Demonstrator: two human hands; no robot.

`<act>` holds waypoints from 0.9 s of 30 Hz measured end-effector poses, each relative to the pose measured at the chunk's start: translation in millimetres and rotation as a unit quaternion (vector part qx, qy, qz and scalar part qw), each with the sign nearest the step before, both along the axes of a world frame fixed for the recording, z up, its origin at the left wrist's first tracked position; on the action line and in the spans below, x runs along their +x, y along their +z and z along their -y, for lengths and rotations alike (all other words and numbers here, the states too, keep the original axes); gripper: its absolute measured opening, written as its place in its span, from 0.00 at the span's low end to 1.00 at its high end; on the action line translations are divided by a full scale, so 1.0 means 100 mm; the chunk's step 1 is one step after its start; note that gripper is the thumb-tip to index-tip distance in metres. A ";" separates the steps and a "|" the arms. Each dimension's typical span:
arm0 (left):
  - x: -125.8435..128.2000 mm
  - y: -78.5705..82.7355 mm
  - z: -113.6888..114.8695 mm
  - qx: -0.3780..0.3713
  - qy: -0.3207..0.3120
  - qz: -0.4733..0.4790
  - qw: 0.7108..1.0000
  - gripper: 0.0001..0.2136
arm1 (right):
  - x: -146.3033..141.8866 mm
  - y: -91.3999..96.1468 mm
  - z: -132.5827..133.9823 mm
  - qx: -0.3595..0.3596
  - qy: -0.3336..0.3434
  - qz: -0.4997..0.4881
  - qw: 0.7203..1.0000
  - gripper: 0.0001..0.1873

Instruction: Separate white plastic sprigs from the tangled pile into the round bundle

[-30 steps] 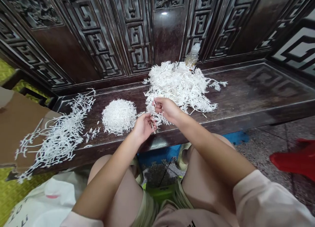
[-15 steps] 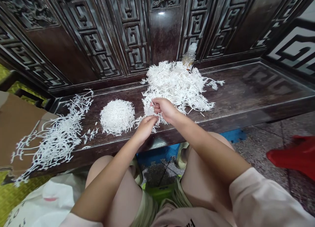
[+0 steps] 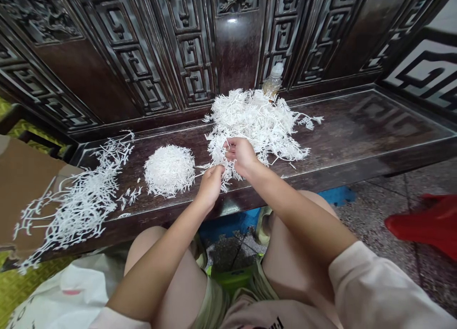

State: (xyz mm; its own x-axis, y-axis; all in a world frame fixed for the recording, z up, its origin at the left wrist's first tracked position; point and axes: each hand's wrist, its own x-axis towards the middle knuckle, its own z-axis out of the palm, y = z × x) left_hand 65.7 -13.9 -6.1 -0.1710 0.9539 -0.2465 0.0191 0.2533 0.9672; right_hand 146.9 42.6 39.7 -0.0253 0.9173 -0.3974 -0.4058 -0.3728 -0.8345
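A big tangled pile of white plastic branched strips [image 3: 257, 122] lies on the dark wooden bench [image 3: 357, 129]. My right hand [image 3: 241, 155] is closed on one white branched strip at the pile's near edge. My left hand [image 3: 211, 184] is closed just below it, pinching small white pieces on the same strip. To the left sits a round heap of small white plastic pieces [image 3: 169, 169]. Further left lie spread stripped white stems [image 3: 82, 195].
A clear plastic bottle [image 3: 272, 79] stands behind the big pile against the carved wooden back. A brown cardboard sheet [image 3: 24, 176] lies at the left end. A white bag [image 3: 64, 295] is by my left knee. A red plastic object [image 3: 424, 224] is on the floor at right.
Both hands have stayed together at the near edge of the big pile, shifting slightly up and closer. The view has drifted a little.
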 end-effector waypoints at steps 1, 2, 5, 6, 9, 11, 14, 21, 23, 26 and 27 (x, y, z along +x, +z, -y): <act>0.01 -0.01 0.00 0.001 0.007 0.004 1.000 0.06 | -0.01 0.00 0.00 0.002 -0.008 -0.002 1.000 0.07; 0.02 -0.02 -0.01 0.001 0.014 0.009 1.000 0.06 | -0.01 0.00 -0.01 0.003 -0.015 -0.004 1.000 0.07; 0.03 -0.03 -0.01 0.007 0.026 0.024 0.999 0.06 | -0.03 -0.01 -0.02 0.009 -0.031 -0.013 0.999 0.07; 0.04 -0.03 0.00 0.012 0.026 0.029 0.999 0.06 | -0.03 0.00 -0.02 0.011 -0.034 -0.016 0.999 0.07; 0.05 -0.02 0.02 0.017 0.026 0.045 0.999 0.06 | -0.03 0.00 -0.03 0.009 -0.035 -0.025 0.999 0.07; 0.06 -0.01 0.04 0.008 0.031 0.059 0.998 0.07 | -0.03 -0.01 -0.03 0.002 -0.027 -0.032 0.999 0.07; 0.10 0.01 0.08 -0.012 0.043 0.098 0.994 0.08 | -0.02 -0.02 -0.04 -0.003 -0.019 -0.037 0.999 0.06; 0.12 0.06 0.11 -0.028 0.059 0.124 0.990 0.09 | -0.05 -0.05 -0.06 0.019 -0.026 -0.038 0.999 0.06; 0.12 0.06 0.09 -0.024 0.065 0.121 0.990 0.09 | -0.07 -0.06 -0.05 0.018 -0.029 -0.047 0.998 0.06; 0.13 0.06 0.09 -0.025 0.077 0.119 0.990 0.09 | -0.10 -0.10 -0.05 0.013 -0.024 -0.047 0.999 0.07; 0.13 0.07 0.11 -0.024 0.080 0.115 0.990 0.10 | -0.10 -0.11 -0.07 0.013 -0.018 -0.039 0.999 0.07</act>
